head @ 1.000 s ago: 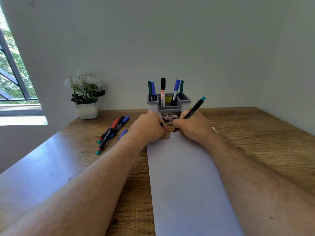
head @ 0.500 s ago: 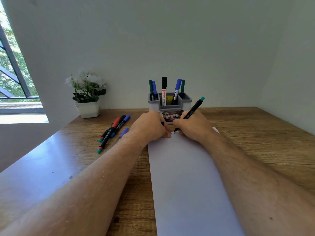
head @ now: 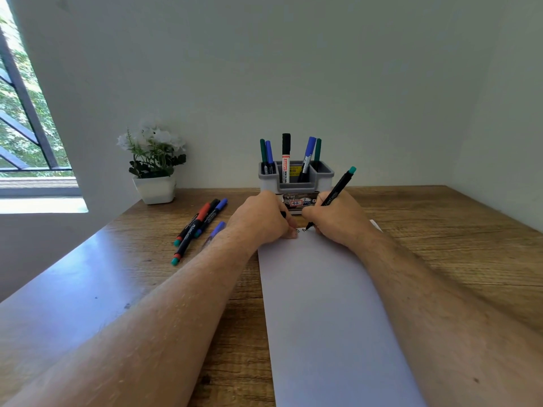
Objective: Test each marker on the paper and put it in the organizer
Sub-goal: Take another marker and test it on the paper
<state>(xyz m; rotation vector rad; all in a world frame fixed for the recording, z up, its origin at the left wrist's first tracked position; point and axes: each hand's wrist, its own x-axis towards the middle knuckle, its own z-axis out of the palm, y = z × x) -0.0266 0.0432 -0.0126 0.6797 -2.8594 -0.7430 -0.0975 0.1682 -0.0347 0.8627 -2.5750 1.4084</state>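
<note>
A white sheet of paper lies lengthwise on the wooden desk. My right hand grips a black marker with a teal end, its tip touching the paper's far end beside small ink marks. My left hand rests curled on the paper's far left corner, with a small black piece, probably the cap, showing between its fingers. Just behind both hands stands the grey organizer with several markers upright in it. Several loose markers lie to the left of my left forearm.
A white pot of white flowers stands at the back left against the wall. The window is at the far left. The wooden desk runs to the wall at the back and right.
The marker tip has shifted very slightly on the paper. Both hands stay where they were, apart from a small shift of the camera.
</note>
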